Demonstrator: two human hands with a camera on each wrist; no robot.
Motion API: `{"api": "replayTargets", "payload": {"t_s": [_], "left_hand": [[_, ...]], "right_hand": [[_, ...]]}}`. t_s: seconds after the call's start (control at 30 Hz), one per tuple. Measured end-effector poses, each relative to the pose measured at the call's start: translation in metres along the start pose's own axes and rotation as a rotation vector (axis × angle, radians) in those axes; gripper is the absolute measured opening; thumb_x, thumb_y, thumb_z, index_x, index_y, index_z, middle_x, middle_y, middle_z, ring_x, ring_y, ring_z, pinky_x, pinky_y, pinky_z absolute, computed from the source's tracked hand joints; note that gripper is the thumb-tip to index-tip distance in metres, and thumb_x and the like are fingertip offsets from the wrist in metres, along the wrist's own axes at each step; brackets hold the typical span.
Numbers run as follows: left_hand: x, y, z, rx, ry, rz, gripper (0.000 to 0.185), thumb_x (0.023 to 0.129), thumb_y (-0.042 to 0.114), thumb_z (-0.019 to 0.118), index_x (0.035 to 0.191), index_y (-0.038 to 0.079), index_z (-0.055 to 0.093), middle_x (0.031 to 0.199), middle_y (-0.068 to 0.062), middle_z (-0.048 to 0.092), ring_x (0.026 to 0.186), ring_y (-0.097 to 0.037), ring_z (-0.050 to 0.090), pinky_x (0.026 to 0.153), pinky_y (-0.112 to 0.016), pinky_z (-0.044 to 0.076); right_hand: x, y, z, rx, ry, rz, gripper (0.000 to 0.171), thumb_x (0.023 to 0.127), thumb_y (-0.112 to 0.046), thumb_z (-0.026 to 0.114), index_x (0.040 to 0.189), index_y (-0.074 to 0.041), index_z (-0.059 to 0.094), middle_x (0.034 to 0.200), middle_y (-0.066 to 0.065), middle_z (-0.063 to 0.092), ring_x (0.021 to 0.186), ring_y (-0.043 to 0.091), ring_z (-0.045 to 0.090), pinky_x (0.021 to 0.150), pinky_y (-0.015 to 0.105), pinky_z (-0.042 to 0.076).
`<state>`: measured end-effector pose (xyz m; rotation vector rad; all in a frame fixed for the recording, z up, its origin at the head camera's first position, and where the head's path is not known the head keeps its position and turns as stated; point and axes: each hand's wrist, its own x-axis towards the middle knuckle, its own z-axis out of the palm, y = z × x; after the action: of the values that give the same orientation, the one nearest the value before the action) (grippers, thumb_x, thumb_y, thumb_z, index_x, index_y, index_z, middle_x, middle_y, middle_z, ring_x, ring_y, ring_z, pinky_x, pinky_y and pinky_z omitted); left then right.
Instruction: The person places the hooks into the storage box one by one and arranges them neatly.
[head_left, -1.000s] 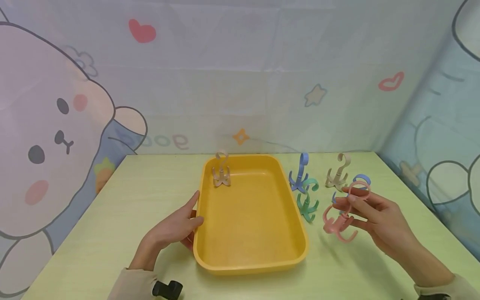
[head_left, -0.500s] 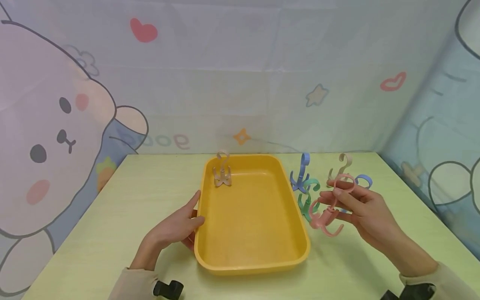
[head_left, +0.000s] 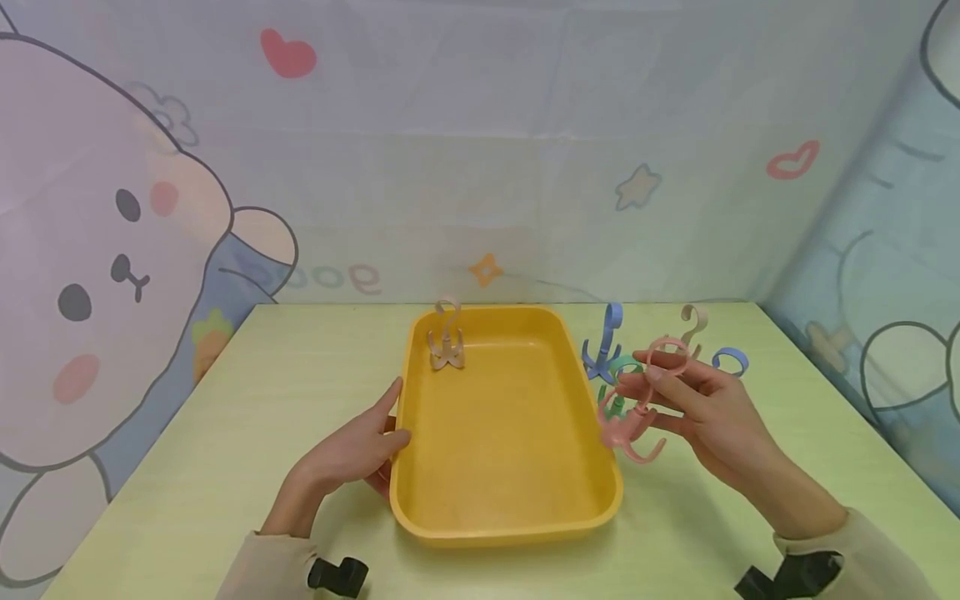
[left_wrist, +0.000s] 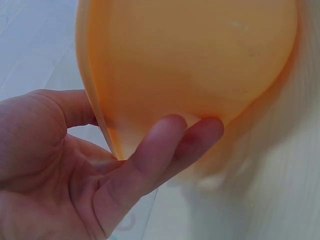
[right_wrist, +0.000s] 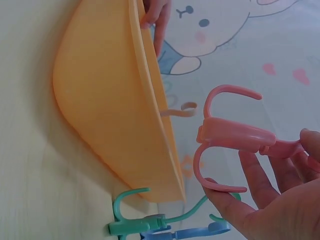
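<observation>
pale green table (head_left: 225,433) backed by a cartoon rabbit curtain (head_left: 112,250)

One yellow tray (head_left: 507,527). Six hooks: two beige, one in the tray (head_left: 446,340) and one on the table (head_left: 693,320); two blue, one (head_left: 603,346) standing and one (head_left: 729,361) behind the hand; one green (head_left: 619,385); one pink (head_left: 643,403).
</observation>
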<state>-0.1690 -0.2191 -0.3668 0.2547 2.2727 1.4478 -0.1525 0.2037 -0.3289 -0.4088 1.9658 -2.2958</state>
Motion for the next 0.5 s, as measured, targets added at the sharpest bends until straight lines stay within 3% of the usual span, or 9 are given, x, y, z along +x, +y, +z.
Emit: {"api": "replayTargets", "payload": {"t_s": [0.3, 0.5], "left_hand": [[0.001, -0.001, 0.000, -0.004, 0.005, -0.006, 0.089, 0.105, 0.014, 0.049, 0.170, 0.015, -0.012, 0.142, -0.029, 0.058, 0.072, -0.030, 0.075, 0.064, -0.045, 0.067], [0.001, 0.000, 0.000, 0.003, 0.008, -0.012, 0.090, 0.104, 0.013, 0.049, 0.170, 0.015, -0.011, 0.142, -0.028, 0.059, 0.071, -0.030, 0.074, 0.064, -0.044, 0.067]], "right_hand": [[0.012, 0.000, 0.015, -0.025, 0.015, 0.028, 0.020, 0.108, -0.016, 0.061, 0.122, -0.016, 0.075, 0.109, -0.001, 0.081, 0.106, 0.015, 0.078, 0.088, 0.036, 0.066], [0.019, 0.003, 0.020, -0.037, -0.008, 0.012, 0.023, 0.108, -0.017, 0.061, 0.124, -0.004, 0.072, 0.109, 0.000, 0.081, 0.108, 0.016, 0.076, 0.090, 0.037, 0.066]]}}
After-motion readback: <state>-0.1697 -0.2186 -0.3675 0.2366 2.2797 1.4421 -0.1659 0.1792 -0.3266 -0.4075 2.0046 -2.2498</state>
